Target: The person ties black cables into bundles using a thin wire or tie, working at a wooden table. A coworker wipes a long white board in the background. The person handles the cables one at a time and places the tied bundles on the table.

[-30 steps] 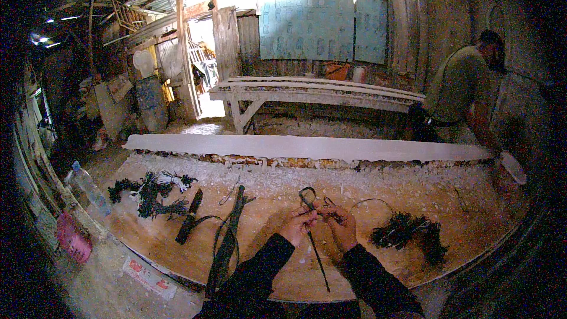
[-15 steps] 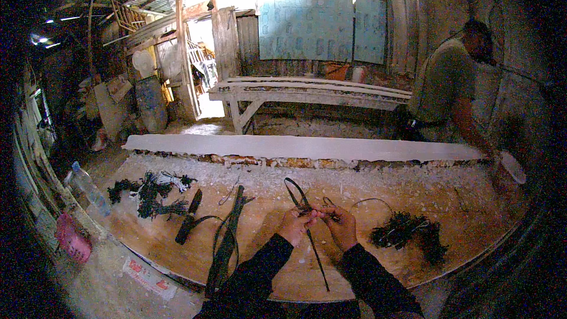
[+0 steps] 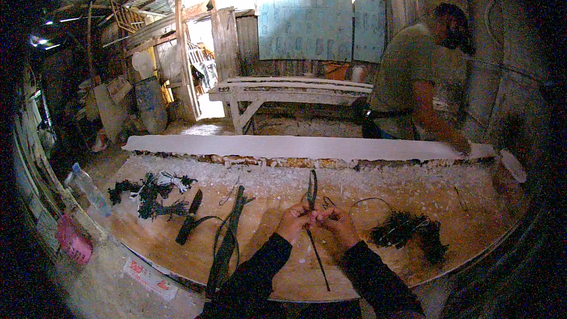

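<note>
While both hands are closed together over the workbench (image 3: 177, 260), a thin dark strip (image 3: 313, 224) is pinched between them: left hand (image 3: 293, 221) and right hand (image 3: 336, 224) touch at the fingertips. Right of the hands one dark bundle (image 3: 407, 233) is seen; two more (image 3: 150, 195) lie well left. One red-and-white label (image 3: 150, 277) is stuck on the bench's front edge, beside one pink container (image 3: 74, 242).

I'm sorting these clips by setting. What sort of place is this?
Most likely a rough shed workshop. A long pale plank lies across a workbench strewn with shavings, a trestle table stands behind, and another person works at the plank's far end.
</note>
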`<state>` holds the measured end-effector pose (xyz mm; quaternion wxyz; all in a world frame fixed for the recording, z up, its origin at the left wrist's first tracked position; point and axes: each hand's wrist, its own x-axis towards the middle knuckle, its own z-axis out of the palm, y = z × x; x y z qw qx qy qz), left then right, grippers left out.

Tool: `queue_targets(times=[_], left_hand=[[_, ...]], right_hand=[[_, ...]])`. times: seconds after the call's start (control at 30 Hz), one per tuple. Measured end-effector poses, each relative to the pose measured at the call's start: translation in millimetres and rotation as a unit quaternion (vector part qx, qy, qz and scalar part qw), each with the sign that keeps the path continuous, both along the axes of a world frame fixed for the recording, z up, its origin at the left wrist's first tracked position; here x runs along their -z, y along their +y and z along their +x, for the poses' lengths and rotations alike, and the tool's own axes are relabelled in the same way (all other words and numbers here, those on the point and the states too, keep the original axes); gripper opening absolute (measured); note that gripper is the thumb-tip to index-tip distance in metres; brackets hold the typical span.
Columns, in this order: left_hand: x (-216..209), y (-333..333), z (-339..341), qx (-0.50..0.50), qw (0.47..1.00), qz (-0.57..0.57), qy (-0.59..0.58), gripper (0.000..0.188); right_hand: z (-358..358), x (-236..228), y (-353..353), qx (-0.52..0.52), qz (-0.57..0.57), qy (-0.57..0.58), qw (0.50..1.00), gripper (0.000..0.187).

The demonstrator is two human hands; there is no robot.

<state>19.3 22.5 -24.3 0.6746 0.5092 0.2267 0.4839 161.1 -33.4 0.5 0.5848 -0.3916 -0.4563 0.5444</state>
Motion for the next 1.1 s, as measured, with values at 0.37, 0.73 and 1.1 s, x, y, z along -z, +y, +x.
queue_targets(times=[0.37,0.73,1.1], left_hand=[[4.1,6.2,-2.5,-0.034,0.997,-0.052,-0.033,0.025],[-4.6,-2.3,-1.2,-0.013,0.998,-0.050,-0.030,0.016],[-12.6,-10.3,1.7,-0.013,1.000,0.014,-0.006,0.014]], right_hand=[[-2.4,-17.2,-8.8,-0.067,-0.016,0.101,0.993,0.018],[0.5,-5.6,-2.1,-0.025,-0.006,0.068,0.997,0.020],[0.5,-5.9,-1.9,0.004,0.005,0.121,0.993,0.015]])
